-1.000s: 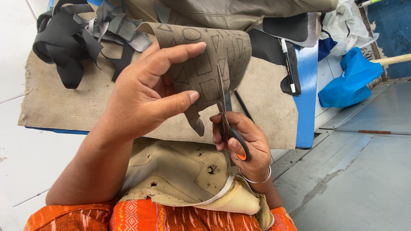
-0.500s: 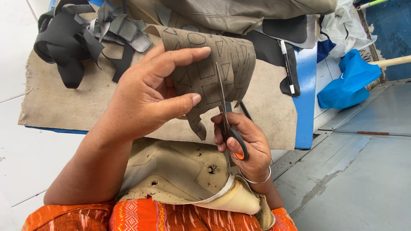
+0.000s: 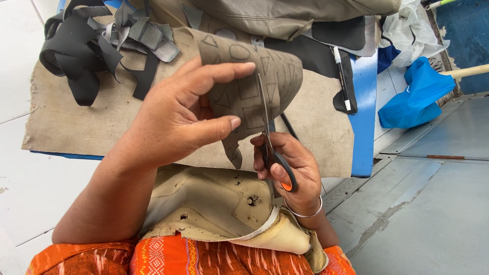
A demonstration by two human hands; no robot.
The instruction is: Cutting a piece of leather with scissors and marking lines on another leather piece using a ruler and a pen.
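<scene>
We see a taupe leather piece (image 3: pixel 254 86) marked with outlined shapes, triangles, squares and a circle, held up in the air above the lap and in front of the surface (image 3: pixel 364 102). The left hand (image 3: pixel 178 117) has it in a closed grip, thumb on the near face and fingers (image 3: pixel 224 74) stretched along the top, so the sheet curls over toward the right. The right hand (image 3: pixel 290 168) is closed on a pair of scissors (image 3: pixel 270 137) with black and orange handles; its thumb and fingers sit in the loops, and the blades point upward into the lower middle of the leather, lying along a drawn line. How far the blades are parted we cannot tell. A thin metal bangle (image 3: pixel 305 211) circles the right wrist.

Below the hands, a larger cream-coloured hide (image 3: pixel 214 203) with small holes lies across the lap, over an orange patterned garment (image 3: pixel 204 257). Behind the held piece, a tan mat (image 3: pixel 102 127) covers the blue surface. On its far left lies a heap of black and grey strips (image 3: pixel 97 46). Folded grey-green material (image 3: pixel 285 15) sits at the far edge, with a black sheet (image 3: pixel 326 56) and a white-tipped pen (image 3: pixel 341 76) just beside it. Off to the right, a blue bag (image 3: pixel 415 94) rests on the floor.
</scene>
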